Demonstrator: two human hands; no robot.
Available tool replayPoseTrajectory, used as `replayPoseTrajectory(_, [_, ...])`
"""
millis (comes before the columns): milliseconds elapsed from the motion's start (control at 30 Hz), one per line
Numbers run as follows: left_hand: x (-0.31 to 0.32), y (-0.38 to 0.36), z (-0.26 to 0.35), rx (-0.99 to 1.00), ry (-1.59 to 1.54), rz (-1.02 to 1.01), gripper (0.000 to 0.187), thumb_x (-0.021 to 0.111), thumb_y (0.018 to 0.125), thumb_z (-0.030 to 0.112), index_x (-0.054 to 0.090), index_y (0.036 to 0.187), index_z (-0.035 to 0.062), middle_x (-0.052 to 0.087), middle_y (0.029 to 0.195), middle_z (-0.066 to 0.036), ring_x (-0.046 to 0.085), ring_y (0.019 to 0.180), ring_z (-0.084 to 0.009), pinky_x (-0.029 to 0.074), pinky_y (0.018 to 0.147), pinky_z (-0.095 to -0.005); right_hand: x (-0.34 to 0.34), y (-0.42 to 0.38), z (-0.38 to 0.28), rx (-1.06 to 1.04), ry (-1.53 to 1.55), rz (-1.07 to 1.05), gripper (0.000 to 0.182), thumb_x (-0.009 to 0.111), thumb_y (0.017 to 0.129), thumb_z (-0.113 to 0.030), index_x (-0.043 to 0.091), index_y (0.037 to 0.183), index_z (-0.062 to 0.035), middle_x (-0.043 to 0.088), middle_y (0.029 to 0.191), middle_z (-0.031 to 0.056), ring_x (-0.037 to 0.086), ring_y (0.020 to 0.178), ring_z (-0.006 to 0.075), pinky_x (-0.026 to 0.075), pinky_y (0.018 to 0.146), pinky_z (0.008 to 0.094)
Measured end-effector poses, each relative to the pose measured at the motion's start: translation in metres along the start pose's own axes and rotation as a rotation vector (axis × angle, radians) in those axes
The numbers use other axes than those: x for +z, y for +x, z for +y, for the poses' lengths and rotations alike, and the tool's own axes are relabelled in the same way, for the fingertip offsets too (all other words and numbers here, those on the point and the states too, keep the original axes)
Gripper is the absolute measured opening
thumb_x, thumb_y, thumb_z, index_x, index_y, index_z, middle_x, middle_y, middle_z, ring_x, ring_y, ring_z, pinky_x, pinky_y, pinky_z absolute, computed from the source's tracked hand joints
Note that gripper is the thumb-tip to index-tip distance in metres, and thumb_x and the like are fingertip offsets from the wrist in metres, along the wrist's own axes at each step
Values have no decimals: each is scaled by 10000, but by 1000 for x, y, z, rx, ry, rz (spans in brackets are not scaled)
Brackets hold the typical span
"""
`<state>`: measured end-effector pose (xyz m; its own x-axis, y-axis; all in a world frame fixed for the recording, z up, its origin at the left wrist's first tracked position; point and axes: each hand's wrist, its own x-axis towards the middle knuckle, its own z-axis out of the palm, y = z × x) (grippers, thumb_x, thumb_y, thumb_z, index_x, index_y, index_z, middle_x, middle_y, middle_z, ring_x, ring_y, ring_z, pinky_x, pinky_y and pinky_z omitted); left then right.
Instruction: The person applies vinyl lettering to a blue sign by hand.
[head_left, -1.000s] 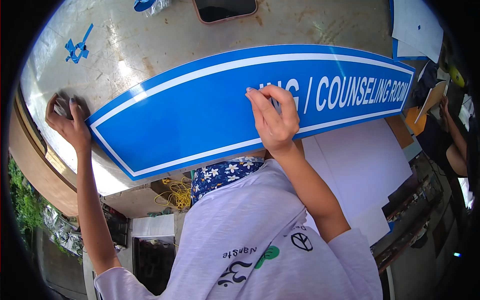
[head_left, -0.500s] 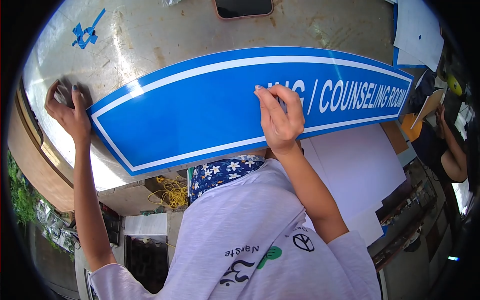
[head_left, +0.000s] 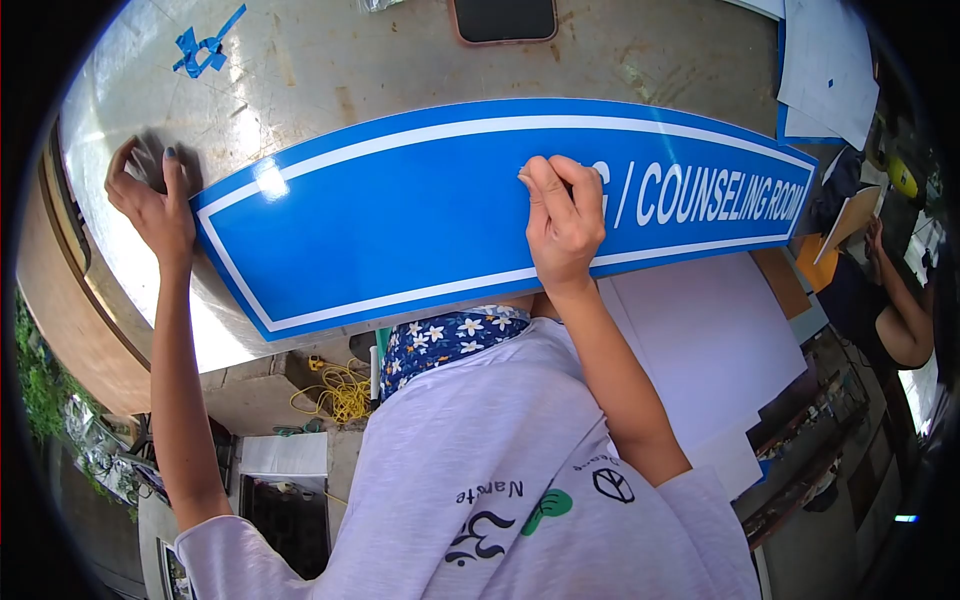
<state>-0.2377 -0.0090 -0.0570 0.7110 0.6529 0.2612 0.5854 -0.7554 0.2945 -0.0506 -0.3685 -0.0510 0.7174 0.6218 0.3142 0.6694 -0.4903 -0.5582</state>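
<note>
The right hand's fingertips are drawn tightly together above the blue sign (head_left: 400,220), just left of its visible lettering; whether they pinch anything thin cannot be told. The right hand (head_left: 565,225) covers part of the sign's wording. The left hand (head_left: 155,210) is loosely curled beside the sign's left end, its thumb apart from the bent fingers. The sign lies in front of the person on a scuffed metal table (head_left: 330,70). It is glossy, with an arched far edge, angled ends, a white border line and white letters reading "G / COUNSELING ROOM"; its left half is plain blue, with a bright glare near the upper left. Beyond the sign are crumpled blue tape (head_left: 200,54) toward the left and a phone (head_left: 505,18) near the middle. White sheets (head_left: 828,75) lie beyond its right end, where a co-worker's arm (head_left: 900,310) also shows.
</note>
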Motion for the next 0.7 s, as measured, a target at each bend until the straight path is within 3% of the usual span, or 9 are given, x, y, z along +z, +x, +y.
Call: replayPoseTrajectory(700, [0, 0, 1, -10, -11, 14, 521, 605, 879, 305, 449, 1282, 14, 454, 1253, -171, 374, 1239, -321, 302, 1055, -402, -2, -2, 0, 53, 35, 14, 196, 766, 735, -37, 693, 917, -32, 578, 859, 47, 559, 719, 202, 480, 615, 298])
